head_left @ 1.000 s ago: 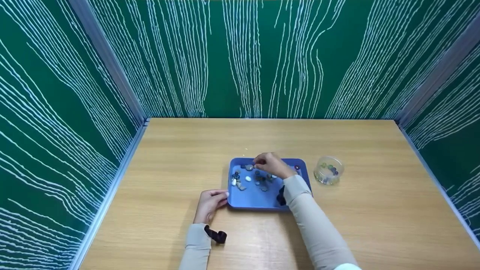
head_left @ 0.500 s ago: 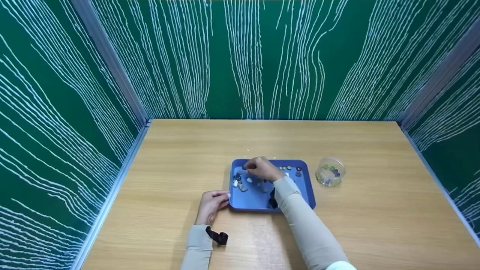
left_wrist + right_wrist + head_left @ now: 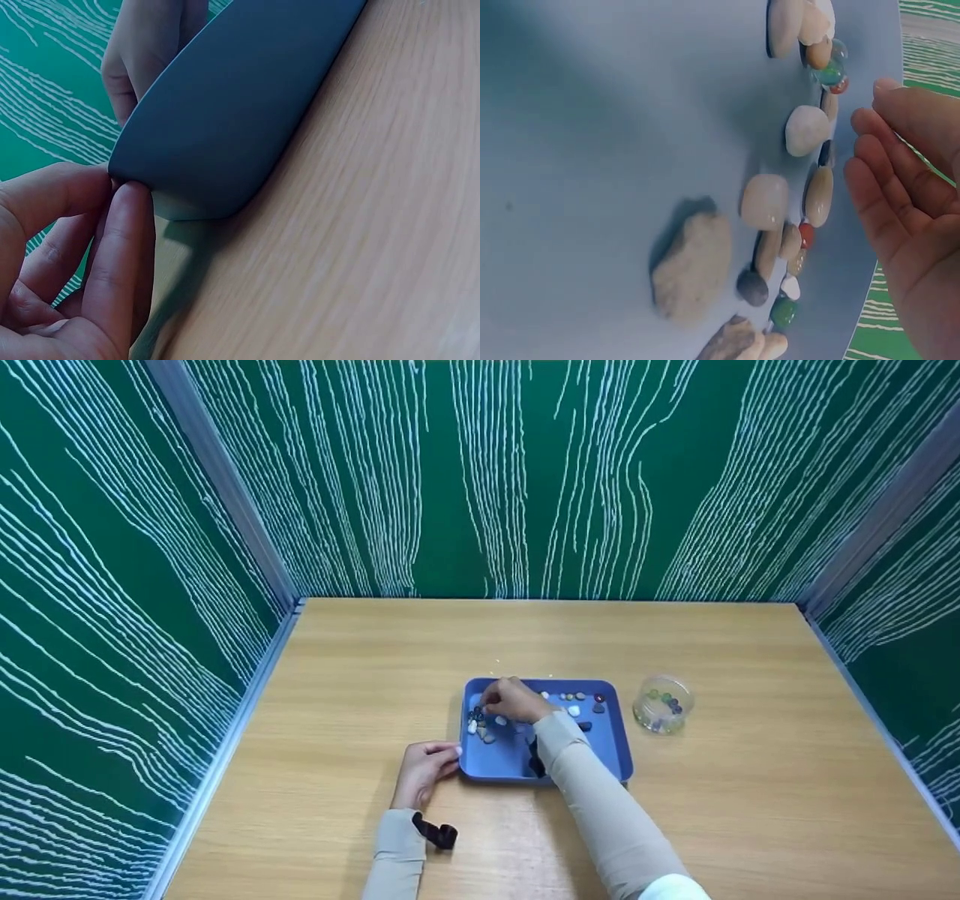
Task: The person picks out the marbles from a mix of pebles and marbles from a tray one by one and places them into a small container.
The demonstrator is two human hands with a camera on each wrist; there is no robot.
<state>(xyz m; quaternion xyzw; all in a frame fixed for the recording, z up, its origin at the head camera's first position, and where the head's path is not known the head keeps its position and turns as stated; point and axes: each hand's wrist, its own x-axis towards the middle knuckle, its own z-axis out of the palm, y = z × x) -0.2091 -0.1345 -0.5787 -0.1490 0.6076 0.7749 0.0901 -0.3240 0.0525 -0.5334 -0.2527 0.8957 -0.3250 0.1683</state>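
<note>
A blue tray (image 3: 495,769) lies on the table with small stones and glass marbles on it. My left hand (image 3: 425,769) pinches the tray's near left rim between thumb and fingers, as the left wrist view shows. Over the tray's far left part is my right hand (image 3: 516,700), its fingertips near some dark marbles (image 3: 475,712). In the right wrist view its fingers are loosely bent, with no stone visible between them. Beneath it lie a large beige stone (image 3: 694,266), a whitish stone (image 3: 765,201), a white stone (image 3: 807,130) and a green marble (image 3: 784,311).
A clear round tub (image 3: 663,705) with several marbles stands right of the tray. Tiny light specks lie on the wooden table (image 3: 375,660) behind the tray. Green walls (image 3: 435,472) with white lines enclose the table at the back and both sides.
My right hand has moved left across the tray toward the dark marbles, uncovering stones along the far right side. The left hand stays at the rim.
</note>
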